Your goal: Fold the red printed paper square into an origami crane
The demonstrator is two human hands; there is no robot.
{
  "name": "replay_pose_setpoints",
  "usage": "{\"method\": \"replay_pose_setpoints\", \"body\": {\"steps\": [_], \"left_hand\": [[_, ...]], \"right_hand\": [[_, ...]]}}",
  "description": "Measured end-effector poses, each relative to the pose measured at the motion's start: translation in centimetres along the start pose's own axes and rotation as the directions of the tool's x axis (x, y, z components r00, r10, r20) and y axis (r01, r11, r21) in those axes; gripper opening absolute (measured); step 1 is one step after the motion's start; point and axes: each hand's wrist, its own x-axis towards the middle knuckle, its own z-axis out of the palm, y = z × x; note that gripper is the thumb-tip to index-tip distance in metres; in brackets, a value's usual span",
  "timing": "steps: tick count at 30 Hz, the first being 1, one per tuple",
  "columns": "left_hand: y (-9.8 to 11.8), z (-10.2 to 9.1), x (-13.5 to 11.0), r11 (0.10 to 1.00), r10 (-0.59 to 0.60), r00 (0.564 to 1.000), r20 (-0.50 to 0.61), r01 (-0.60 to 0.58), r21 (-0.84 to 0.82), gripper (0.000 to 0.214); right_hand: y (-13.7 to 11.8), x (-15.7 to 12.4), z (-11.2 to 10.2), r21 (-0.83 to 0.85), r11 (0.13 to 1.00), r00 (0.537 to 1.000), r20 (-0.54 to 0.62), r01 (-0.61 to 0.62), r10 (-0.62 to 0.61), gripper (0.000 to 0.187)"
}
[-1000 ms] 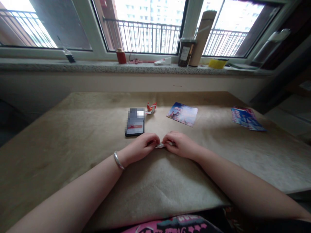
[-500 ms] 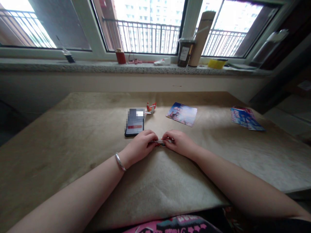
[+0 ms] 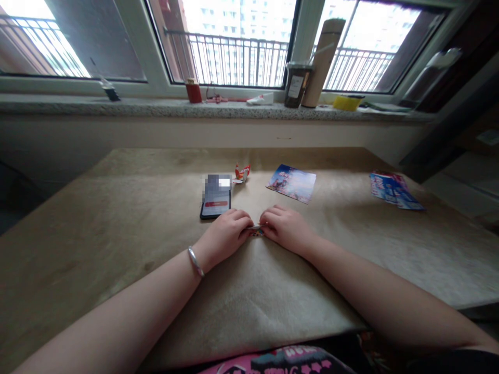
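Note:
Between my two hands lies a small folded piece of patterned paper [image 3: 256, 231], low on the table, showing a pale edge on top and a colourful side below. My left hand [image 3: 230, 231], with a silver bangle at the wrist, pinches its left end. The fingers of my right hand [image 3: 283, 228] are closed on the right end. Most of the paper is hidden under the fingers. Just beyond my left hand a phone [image 3: 217, 200] lies face up, its screen lit and partly blurred out. A folded red and white paper figure [image 3: 242, 173] stands beside the phone.
A blue and pink printed sheet [image 3: 292, 183] lies past my right hand. More printed sheets [image 3: 394, 191] are piled at the table's right. On the stone windowsill [image 3: 156, 107] stand a red jar [image 3: 193, 91], a dark lidded cup [image 3: 298, 85], a tall tube [image 3: 324, 62] and a yellow roll [image 3: 346, 102].
My right hand has turned slightly, its fingers now covering more of the paper's right end. Less of the pale strip shows. My left hand has shifted very little.

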Motion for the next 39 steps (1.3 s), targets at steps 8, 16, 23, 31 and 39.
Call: {"method": "replay_pose_setpoints", "body": {"steps": [8, 16, 23, 31, 39], "left_hand": [[1.0, -0.7, 0.0, 0.996, 0.015, 0.998, 0.062, -0.021, 0.089, 0.014], [1.3, -0.7, 0.0, 0.988, 0.019, 0.997, 0.079, -0.03, 0.149, 0.012], [1.2, -0.6, 0.0, 0.992, -0.008, 0.998, 0.067, 0.0, 0.129, 0.009], [1.0, -0.5, 0.0, 0.997, -0.029, 0.998, 0.05, 0.025, 0.079, 0.01], [1.0, -0.7, 0.0, 0.995, 0.009, 0.998, 0.059, -0.014, 0.1, 0.011]], "right_hand": [[-0.7, -0.1, 0.0, -0.178, 0.982, 0.997, 0.043, 0.066, -0.059, 0.011], [-1.2, -0.1, -0.4, -0.183, 0.98, 0.994, 0.089, 0.08, -0.065, 0.011], [-1.5, -0.1, -0.6, -0.141, 0.989, 0.995, 0.096, 0.049, -0.036, 0.009], [-1.6, -0.2, -0.6, -0.129, 0.991, 0.992, 0.119, 0.046, -0.03, 0.012], [-1.7, -0.2, -1.0, -0.13, 0.989, 0.991, 0.125, 0.071, -0.054, 0.013]]}}
